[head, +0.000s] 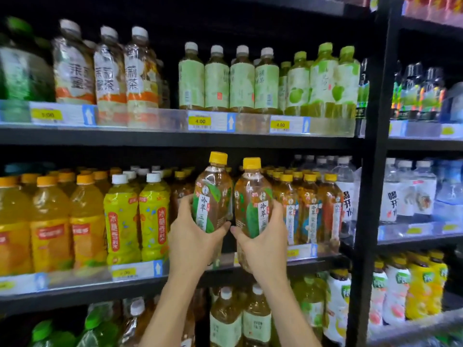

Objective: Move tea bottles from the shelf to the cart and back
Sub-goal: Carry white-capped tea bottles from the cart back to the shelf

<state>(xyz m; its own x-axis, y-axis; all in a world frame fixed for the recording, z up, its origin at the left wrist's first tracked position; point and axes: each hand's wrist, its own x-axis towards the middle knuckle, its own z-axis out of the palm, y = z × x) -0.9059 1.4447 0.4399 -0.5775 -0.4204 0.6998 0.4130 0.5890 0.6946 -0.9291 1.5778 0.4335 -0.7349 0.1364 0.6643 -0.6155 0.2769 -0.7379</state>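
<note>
a black metal shelving unit (175, 140) fills the view, its boards stacked one above another. a black upright post (370, 171) divides it from a second bay (423, 144) on the right. clear plastic rails (162, 116) run along the board fronts, carrying yellow price tags (200, 121) and blue arrow labels (89, 115). orange drink bottles (50, 221) crowd the left of the middle board, and water bottles (411, 194) stand in the right bay. the bottle fronts are brightly lit, while the recesses behind them are dark.
</note>
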